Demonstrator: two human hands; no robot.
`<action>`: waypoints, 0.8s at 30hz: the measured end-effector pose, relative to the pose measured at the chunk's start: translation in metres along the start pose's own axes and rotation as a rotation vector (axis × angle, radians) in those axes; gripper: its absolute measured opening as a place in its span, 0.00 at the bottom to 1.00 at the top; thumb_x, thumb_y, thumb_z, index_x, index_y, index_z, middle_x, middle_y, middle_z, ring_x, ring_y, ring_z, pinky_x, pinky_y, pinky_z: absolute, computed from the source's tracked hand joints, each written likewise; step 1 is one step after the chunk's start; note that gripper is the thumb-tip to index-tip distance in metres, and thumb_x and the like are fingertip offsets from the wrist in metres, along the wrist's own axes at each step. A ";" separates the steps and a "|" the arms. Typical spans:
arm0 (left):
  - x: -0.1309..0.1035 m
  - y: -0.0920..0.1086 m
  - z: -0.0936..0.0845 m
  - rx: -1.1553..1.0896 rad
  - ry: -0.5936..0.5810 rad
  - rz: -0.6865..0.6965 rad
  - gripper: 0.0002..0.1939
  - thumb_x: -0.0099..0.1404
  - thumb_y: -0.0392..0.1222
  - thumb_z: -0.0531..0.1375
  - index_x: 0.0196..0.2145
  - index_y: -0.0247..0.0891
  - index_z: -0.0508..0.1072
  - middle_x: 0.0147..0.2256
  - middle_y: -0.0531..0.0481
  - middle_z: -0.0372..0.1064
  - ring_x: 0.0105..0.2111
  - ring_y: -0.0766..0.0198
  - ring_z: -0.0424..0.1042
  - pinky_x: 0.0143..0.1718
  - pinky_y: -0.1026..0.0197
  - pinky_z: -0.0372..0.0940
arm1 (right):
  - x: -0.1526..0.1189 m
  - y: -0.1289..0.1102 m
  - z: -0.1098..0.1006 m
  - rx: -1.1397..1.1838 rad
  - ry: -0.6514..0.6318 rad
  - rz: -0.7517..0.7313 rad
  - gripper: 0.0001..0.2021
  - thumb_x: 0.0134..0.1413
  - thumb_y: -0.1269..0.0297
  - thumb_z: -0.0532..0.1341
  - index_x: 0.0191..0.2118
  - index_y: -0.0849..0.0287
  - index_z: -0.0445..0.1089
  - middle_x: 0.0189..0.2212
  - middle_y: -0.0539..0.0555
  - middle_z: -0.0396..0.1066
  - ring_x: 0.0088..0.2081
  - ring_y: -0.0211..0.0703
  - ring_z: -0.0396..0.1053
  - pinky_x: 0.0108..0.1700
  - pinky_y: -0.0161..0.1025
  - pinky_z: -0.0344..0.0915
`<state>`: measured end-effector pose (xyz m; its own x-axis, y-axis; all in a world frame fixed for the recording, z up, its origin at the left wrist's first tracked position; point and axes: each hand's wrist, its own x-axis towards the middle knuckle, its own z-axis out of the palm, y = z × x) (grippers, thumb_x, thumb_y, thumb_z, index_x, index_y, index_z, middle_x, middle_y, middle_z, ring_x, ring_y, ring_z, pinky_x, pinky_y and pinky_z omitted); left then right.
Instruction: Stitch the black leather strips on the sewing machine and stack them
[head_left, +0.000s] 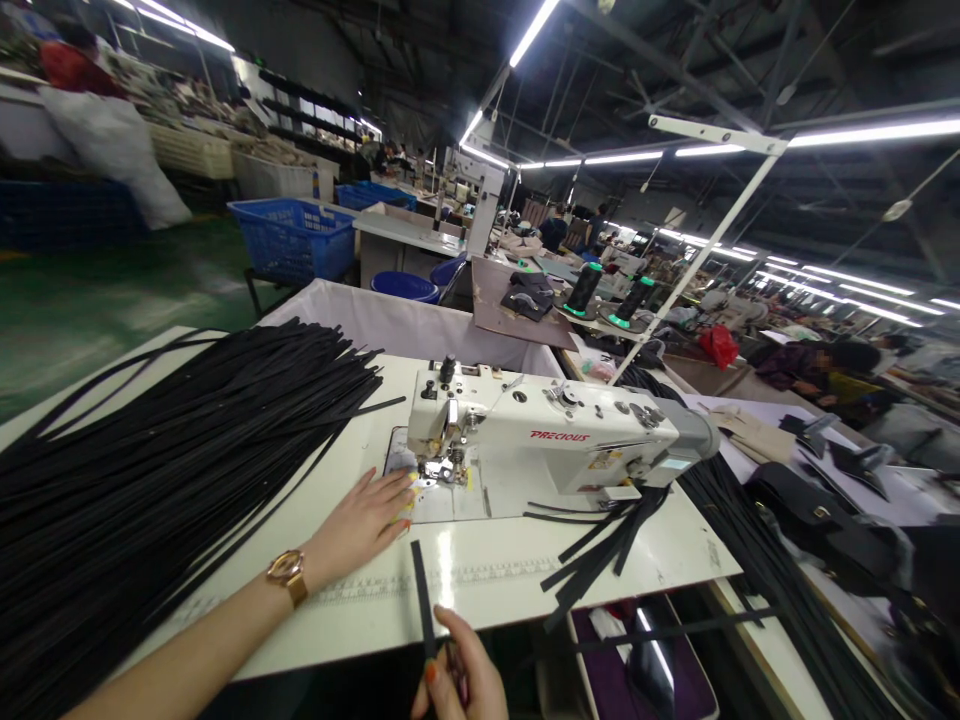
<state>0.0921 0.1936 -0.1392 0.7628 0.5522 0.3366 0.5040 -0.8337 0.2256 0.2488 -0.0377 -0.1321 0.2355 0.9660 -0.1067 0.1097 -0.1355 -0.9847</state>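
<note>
My left hand (367,520) lies palm down on the bed of a white sewing machine (510,420), fingers stretched out close to the presser foot (442,470). In my right hand (469,675), at the table's front edge, a short black strap (421,590) is pinched and points up over the tabletop. Something small and partly hidden, with a pinkish edge, shows inside that hand; I cannot make out what it is. A large heap of long black straps (187,440) covers the left of the table. More black strap ends (600,540) hang at the machine's right.
A printed ruler strip (495,572) runs along the tabletop. Below the right edge sits an open purple-lined drawer (679,670). Two black thread cones (583,290) stand behind the machine. A blue basket (292,240) and blue stool (405,287) are farther back. Another person (817,370) works at right.
</note>
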 end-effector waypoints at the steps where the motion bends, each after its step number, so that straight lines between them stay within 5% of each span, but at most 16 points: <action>1: 0.000 -0.001 -0.002 -0.009 0.014 -0.007 0.19 0.72 0.47 0.52 0.58 0.44 0.68 0.60 0.46 0.65 0.60 0.53 0.62 0.64 0.39 0.48 | 0.011 -0.005 -0.001 -0.025 0.029 -0.033 0.31 0.60 0.43 0.55 0.60 0.62 0.65 0.20 0.52 0.71 0.24 0.43 0.68 0.32 0.40 0.65; 5: 0.003 0.000 -0.011 -0.015 0.048 -0.026 0.16 0.72 0.41 0.50 0.53 0.41 0.72 0.54 0.46 0.71 0.55 0.55 0.68 0.63 0.42 0.50 | 0.060 -0.031 0.005 -0.059 0.000 -0.061 0.23 0.64 0.57 0.54 0.61 0.60 0.64 0.26 0.51 0.72 0.30 0.43 0.68 0.39 0.39 0.65; 10: 0.005 0.006 -0.015 0.025 0.040 -0.003 0.16 0.72 0.37 0.50 0.52 0.38 0.73 0.53 0.45 0.71 0.55 0.56 0.67 0.63 0.43 0.51 | 0.107 -0.046 0.023 -0.042 -0.009 -0.112 0.17 0.60 0.70 0.53 0.53 0.59 0.69 0.24 0.47 0.67 0.28 0.39 0.64 0.34 0.35 0.61; 16: 0.002 0.008 -0.002 0.075 0.012 0.023 0.18 0.72 0.36 0.50 0.55 0.37 0.70 0.57 0.45 0.68 0.60 0.54 0.62 0.64 0.41 0.49 | 0.120 -0.043 0.029 -0.145 -0.010 -0.100 0.11 0.58 0.73 0.51 0.37 0.61 0.71 0.21 0.47 0.66 0.25 0.37 0.64 0.30 0.33 0.58; 24: 0.004 0.005 0.006 0.086 -0.012 0.023 0.19 0.72 0.37 0.49 0.57 0.38 0.69 0.59 0.43 0.66 0.61 0.51 0.60 0.63 0.37 0.48 | 0.126 -0.039 0.032 -0.174 -0.002 -0.098 0.10 0.57 0.73 0.50 0.33 0.59 0.68 0.22 0.48 0.67 0.26 0.38 0.64 0.32 0.34 0.58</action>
<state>0.1004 0.1918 -0.1421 0.7792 0.5328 0.3301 0.5183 -0.8439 0.1387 0.2431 0.0968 -0.1122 0.2134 0.9769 -0.0125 0.2974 -0.0771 -0.9516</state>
